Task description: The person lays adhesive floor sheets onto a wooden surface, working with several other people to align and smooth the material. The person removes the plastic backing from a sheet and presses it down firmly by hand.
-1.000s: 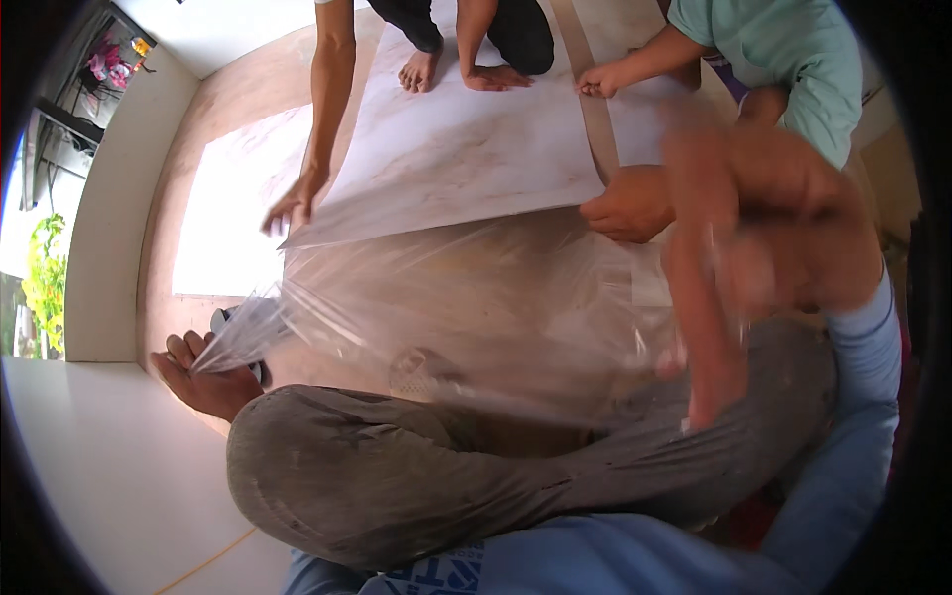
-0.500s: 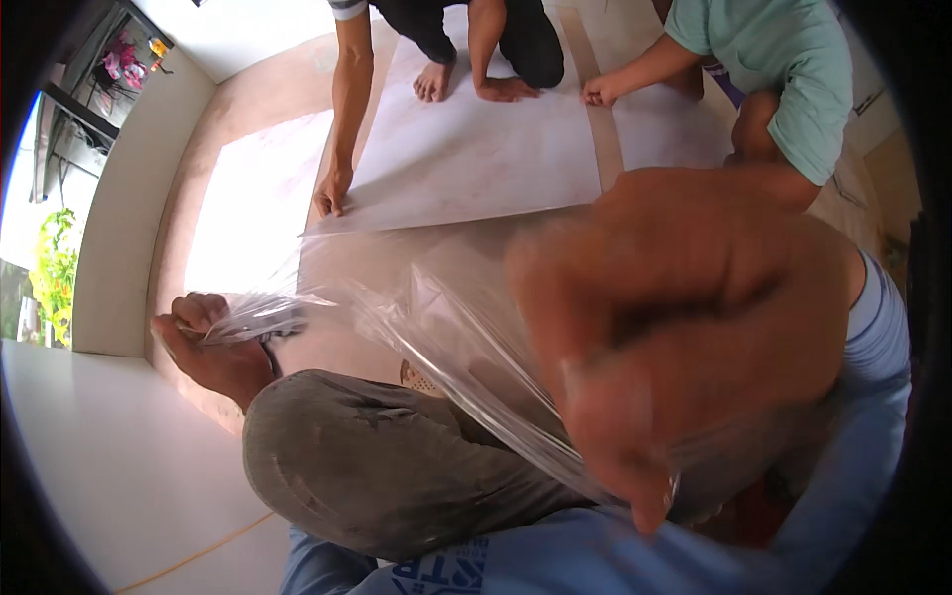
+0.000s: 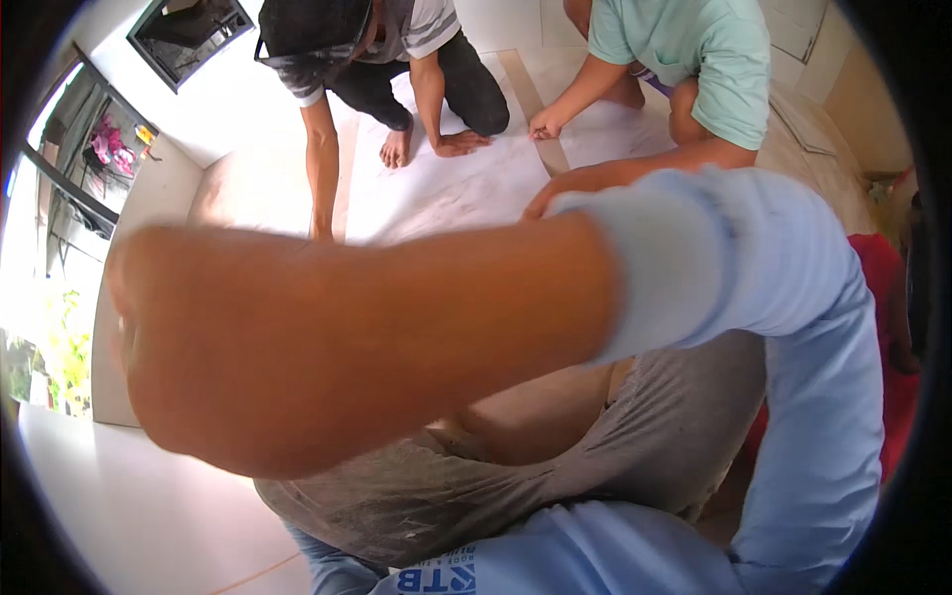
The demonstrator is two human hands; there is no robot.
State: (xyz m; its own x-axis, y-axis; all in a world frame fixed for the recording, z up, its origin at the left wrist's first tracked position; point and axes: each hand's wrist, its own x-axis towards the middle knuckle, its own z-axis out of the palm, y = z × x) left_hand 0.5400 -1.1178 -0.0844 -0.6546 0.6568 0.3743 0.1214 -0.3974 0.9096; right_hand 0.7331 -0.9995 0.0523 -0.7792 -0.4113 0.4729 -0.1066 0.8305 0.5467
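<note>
My right hand (image 3: 218, 357) reaches across in front of me to the left, large, close and blurred. It looks closed in a fist; its curled fingers face away at the far left, so what they hold is hidden. My left hand does not show; the right hand and forearm cover that area. Beyond my arm, large white sheets (image 3: 466, 188) lie on the floor, with a brown strip (image 3: 526, 109) between them. No clear plastic film can be made out at this moment.
A person in dark trousers (image 3: 471, 94) crouches on the sheets, one hand (image 3: 461, 144) flat on them. Another person in a mint shirt (image 3: 684, 59) crouches at the right. A low wall (image 3: 149, 198) and window opening stand left; something red (image 3: 888, 297) is at the right.
My right hand has swung from the right side across to the far left. The stretched clear film and my left hand have gone from sight. The view has tilted up and shifted right.
</note>
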